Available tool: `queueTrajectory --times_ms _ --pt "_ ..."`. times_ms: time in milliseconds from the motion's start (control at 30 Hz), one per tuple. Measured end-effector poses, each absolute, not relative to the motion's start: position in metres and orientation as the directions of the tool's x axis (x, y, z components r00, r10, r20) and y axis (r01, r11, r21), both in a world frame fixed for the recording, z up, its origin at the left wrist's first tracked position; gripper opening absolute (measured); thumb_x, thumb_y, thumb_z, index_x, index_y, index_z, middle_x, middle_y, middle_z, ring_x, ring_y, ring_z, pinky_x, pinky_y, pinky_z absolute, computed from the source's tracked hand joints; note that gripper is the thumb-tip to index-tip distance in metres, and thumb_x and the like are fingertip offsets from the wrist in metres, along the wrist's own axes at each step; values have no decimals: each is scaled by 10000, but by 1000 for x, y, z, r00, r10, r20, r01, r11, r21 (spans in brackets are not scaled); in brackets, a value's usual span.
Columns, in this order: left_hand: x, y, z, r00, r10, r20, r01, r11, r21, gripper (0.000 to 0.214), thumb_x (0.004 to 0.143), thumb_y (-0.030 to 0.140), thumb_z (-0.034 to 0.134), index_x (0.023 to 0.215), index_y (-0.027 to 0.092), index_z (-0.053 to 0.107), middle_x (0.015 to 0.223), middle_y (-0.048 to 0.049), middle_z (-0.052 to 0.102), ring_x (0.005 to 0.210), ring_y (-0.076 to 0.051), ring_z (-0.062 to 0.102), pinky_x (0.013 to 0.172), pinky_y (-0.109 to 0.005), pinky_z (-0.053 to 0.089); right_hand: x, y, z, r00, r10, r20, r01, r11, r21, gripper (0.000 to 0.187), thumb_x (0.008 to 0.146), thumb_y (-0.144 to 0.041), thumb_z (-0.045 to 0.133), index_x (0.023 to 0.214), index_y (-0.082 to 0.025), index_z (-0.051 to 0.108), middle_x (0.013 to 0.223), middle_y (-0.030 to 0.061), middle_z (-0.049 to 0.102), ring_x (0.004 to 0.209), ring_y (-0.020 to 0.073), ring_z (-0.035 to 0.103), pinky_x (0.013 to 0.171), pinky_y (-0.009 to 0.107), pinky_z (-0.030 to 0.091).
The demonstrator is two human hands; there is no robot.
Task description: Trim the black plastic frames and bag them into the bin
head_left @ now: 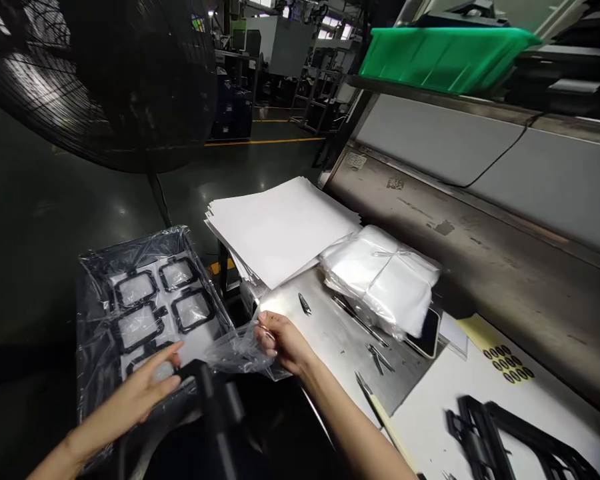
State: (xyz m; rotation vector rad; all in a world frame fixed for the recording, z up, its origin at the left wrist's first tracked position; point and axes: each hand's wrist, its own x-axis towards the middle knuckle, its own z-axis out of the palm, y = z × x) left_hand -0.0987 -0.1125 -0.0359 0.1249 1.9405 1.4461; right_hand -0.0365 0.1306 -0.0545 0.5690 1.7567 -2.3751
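My left hand [143,387] reaches into a bin lined with clear plastic [93,313], fingers stretched over a black square frame [153,363] at the near side. Several black frames [157,300] lie in the bin on a white sheet. My right hand [283,343] pinches the loose edge of the clear plastic liner [240,353] at the bin's right corner. A black bar [215,407] stands just in front of both hands.
A stack of white sheets [280,227] and a bundle of clear bags [385,277] lie on the metal table [340,333]. Tweezers [377,360], a phone [425,337], black dot stickers [510,365] and black frames [510,440] sit to the right. A large fan [105,80] stands left; a green tray [445,57] on the shelf.
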Motion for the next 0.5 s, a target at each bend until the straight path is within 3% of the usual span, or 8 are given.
queueTrajectory --times_ms 67,100,167,233,267,300,433,500 --pt "-100 -95 -40 -693 575 -435 -180 447 876 595 657 343 631 1209 344 410 1259 -53 435 371 -2 381 323 -164 335 -40 125 -46 -928 49 -369 348 -238 -907 294 840 -405 419 702 -146 442 529 -74 400 354 21 267 334 155 233" --pt "-101 -88 -44 -659 609 -442 -172 450 877 581 653 347 632 1196 336 425 1243 -53 454 368 -8 397 325 -174 336 -40 122 -42 -931 17 -365 355 -188 -916 307 817 -430 432 675 -157 421 517 -71 406 351 26 261 335 163 222" --pt "-103 -80 -51 -578 659 -481 -173 477 862 440 664 332 628 1081 224 542 867 -32 634 327 -25 395 311 -176 287 -36 119 -35 -937 -18 -348 348 -67 -935 309 756 -449 487 647 -172 406 511 -59 425 372 42 282 356 179 221" --pt "-104 -83 -56 -528 670 -522 -166 522 837 253 712 296 591 904 131 597 451 70 499 288 -34 346 304 -170 227 -25 119 -34 -952 4 -305 304 81 -949 264 669 -391 590 656 -172 442 544 -45 442 438 65 333 410 195 247" --pt "-104 -86 -58 -524 661 -536 -164 540 826 191 738 273 568 850 119 587 389 105 409 281 -33 318 303 -170 210 -17 120 -36 -962 37 -271 273 161 -948 240 610 -324 646 670 -173 469 582 -37 452 493 80 361 455 204 269" --pt "-103 -90 -59 -531 650 -543 -162 551 818 146 759 247 546 828 120 568 391 117 377 285 -30 302 304 -171 209 -9 121 -40 -969 77 -236 247 241 -939 214 581 -269 656 676 -177 488 598 -30 453 530 97 369 488 218 274" --pt "-99 -105 -60 -561 602 -568 -179 582 793 117 768 172 533 879 134 531 513 98 439 318 -20 317 311 -168 250 23 120 -63 -962 246 -115 219 456 -863 36 677 -211 486 650 -191 501 710 43 475 659 178 406 598 295 309" --pt "-100 -110 -63 -571 577 -584 -196 595 779 161 772 161 525 931 136 519 540 88 459 319 -18 319 303 -163 248 32 112 -72 -970 227 -83 189 500 -845 58 704 -224 462 684 -205 513 735 56 508 694 201 440 631 313 335"
